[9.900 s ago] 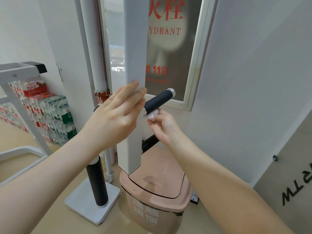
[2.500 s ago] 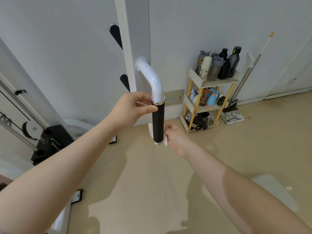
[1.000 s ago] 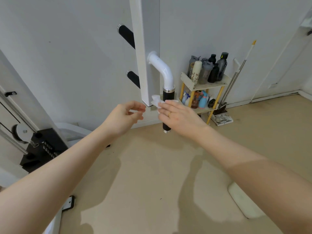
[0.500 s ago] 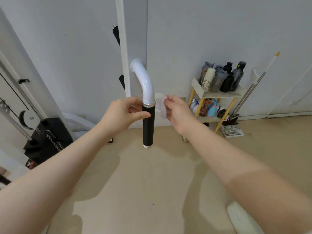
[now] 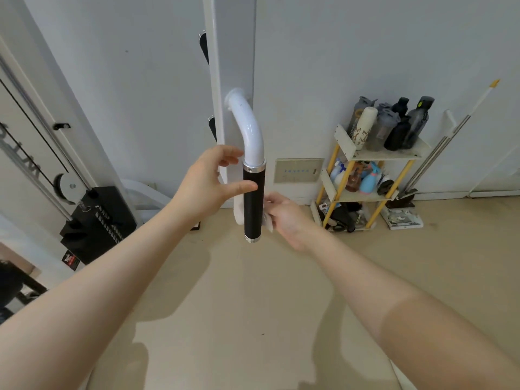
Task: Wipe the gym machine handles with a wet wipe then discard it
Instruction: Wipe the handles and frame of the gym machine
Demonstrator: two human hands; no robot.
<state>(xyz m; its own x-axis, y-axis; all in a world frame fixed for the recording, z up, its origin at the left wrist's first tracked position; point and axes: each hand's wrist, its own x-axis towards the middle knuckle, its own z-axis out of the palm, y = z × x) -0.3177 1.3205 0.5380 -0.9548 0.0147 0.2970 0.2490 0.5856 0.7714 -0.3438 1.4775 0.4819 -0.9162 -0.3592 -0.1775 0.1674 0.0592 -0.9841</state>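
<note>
Pale grey walls and a beige floor (image 5: pixel 253 319) framed our view. Near centre a white upright post (image 5: pixel 233 66) carried a curved white tube ending in a black handle (image 5: pixel 253 204) that hung straight down. At nine o'clock of that handle, our left hand (image 5: pixel 208 184) had its thumb touching the black sleeve and its fingers loosely curved behind the tube, grasping nothing firmly. At three o'clock our right hand (image 5: pixel 284 216) had its grip closed on the wet wipe (image 5: pixel 268 222), which wrapped behind the handle and showed again at its eight o'clock. Toward two o'clock stood a yellow-legged shelf (image 5: pixel 374 175) with bottles.
</note>
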